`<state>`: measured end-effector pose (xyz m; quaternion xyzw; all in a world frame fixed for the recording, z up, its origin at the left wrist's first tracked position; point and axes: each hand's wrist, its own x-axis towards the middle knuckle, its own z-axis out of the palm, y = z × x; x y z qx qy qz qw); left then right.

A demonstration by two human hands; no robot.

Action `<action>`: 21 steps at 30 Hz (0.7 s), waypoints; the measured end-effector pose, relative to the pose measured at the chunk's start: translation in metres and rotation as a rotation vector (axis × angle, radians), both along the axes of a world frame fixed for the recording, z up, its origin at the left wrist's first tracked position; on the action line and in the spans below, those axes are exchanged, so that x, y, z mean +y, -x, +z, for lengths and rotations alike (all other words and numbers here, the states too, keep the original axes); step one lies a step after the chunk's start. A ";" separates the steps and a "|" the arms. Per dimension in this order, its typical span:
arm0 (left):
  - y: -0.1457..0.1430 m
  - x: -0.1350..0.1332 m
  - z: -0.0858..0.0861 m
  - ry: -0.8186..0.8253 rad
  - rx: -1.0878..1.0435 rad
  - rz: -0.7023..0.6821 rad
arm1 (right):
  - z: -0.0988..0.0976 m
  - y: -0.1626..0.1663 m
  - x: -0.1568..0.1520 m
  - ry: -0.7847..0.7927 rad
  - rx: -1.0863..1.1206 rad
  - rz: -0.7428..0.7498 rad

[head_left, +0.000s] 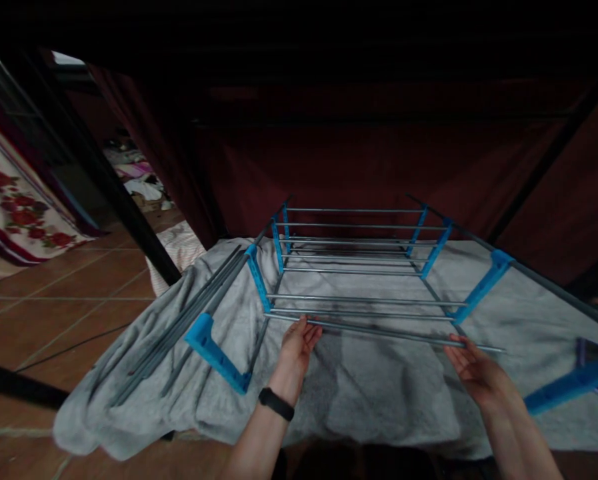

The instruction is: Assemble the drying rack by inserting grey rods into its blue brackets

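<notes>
Both hands hold one thin grey metal rod [379, 331] crosswise near the front of a rack frame. My left hand [300, 337], with a black band on the wrist, grips it towards its left end, thumb on top. Near the right end, my right hand [469, 363] pinches the same rod. Behind it lies the rack, made of grey tubes with blue plastic brackets [481, 288] and several cross rods [363, 301]. The nearest blue bracket on the left [219, 353] and the one on the right [573, 380] have no cross rod between them.
A grey blanket [379, 400] lies under the rack. Several loose grey rods [183, 327] rest on its left side. Black metal posts [103, 173] stand at the left, and a dark red curtain [369, 160] hangs behind. Tiled floor [63, 327] shows at the left.
</notes>
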<state>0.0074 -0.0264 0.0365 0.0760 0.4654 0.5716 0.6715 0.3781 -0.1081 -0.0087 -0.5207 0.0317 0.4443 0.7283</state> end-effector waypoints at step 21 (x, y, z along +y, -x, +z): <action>0.011 0.007 -0.002 -0.001 0.008 0.155 | -0.011 0.011 0.007 -0.002 0.018 0.054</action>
